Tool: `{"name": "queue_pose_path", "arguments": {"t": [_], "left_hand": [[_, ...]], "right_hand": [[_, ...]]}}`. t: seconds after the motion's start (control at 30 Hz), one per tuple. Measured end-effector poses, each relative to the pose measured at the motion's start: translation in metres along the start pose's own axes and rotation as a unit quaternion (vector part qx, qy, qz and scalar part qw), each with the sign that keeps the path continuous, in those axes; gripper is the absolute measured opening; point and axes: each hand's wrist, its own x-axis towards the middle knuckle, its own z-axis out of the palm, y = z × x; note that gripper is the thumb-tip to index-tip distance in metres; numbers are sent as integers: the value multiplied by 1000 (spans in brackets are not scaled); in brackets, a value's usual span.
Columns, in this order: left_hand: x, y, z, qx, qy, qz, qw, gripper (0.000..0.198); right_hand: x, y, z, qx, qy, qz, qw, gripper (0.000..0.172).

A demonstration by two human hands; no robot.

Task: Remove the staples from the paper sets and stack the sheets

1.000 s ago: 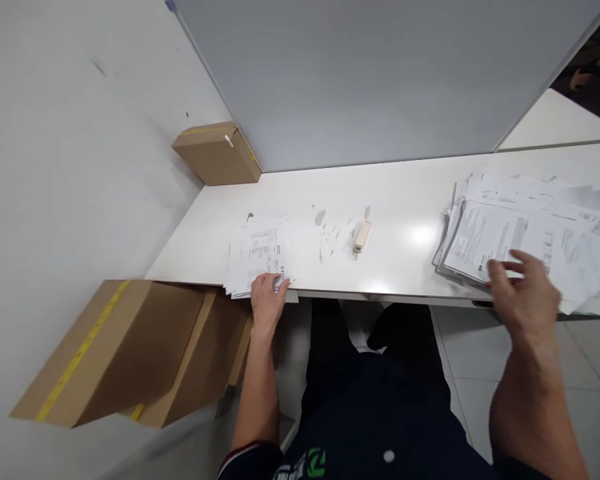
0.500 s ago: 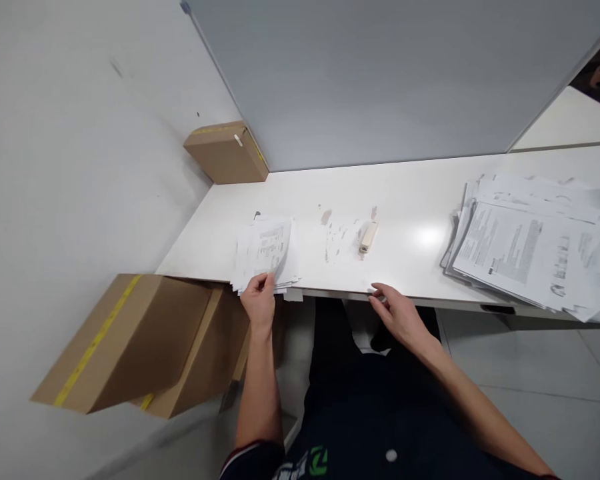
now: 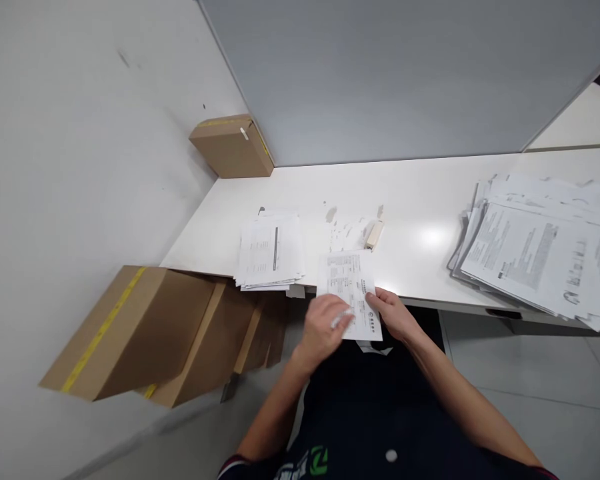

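Observation:
A printed sheet of paper (image 3: pixel 347 273) is held in front of my body, over the front edge of the white table (image 3: pixel 415 267). My right hand (image 3: pixel 393 313) pinches its right edge, thumb on top. Across its lower left part lies my left hand (image 3: pixel 325 327), fingers curled, with a bit of white paper showing between them. To the left, a small stack of printed papers (image 3: pixel 270 253) rests by the table edge. Just beyond the held sheet is a small cream-coloured block (image 3: pixel 375 235), perhaps a stapler.
A large, uneven pile of printed papers (image 3: pixel 535 253) covers the table's right side. One cardboard box (image 3: pixel 235 150) stands in the back left corner. More cardboard boxes (image 3: pixel 145 333) with yellow tape stand on the left below the table. A grey panel (image 3: pixel 380 80) closes off the back.
My left hand has moved right from the small stack, and a sheet is now in front of me. My right hand, free before, now grips that sheet's right edge.

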Motion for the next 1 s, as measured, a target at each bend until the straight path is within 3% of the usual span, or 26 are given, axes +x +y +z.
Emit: {"name": "queue_pose_path", "arguments": {"t": [0.07, 0.13, 0.23, 0.3, 0.47, 0.67, 0.87, 1.0], "left_hand": [[9, -26, -13, 55, 80, -105, 990, 12], [19, -54, -24, 157, 139, -194, 958, 16], [29, -84, -29, 240, 114, -263, 927, 29], [32, -92, -28, 259, 83, -293, 917, 34], [31, -94, -27, 252, 57, -316, 913, 36], [30, -99, -40, 245, 39, -276, 928, 28], [33, -80, -65, 176, 167, -324, 914, 24], [32, -49, -66, 142, 170, -236, 946, 18]], "right_hand": [[-7, 3, -10, -5, 9, 5, 1000, 30], [-13, 4, -18, -10, 21, -1, 1000, 31], [-20, 6, -23, -16, 46, -12, 999, 33], [-22, 6, -24, -18, 53, -15, 998, 35], [-22, 6, -24, -27, 51, -16, 998, 38], [-22, 7, -24, -26, 49, -6, 998, 36], [-22, 7, -22, -18, 51, -5, 999, 37], [-21, 6, -20, 1, 53, -9, 999, 34]]}}
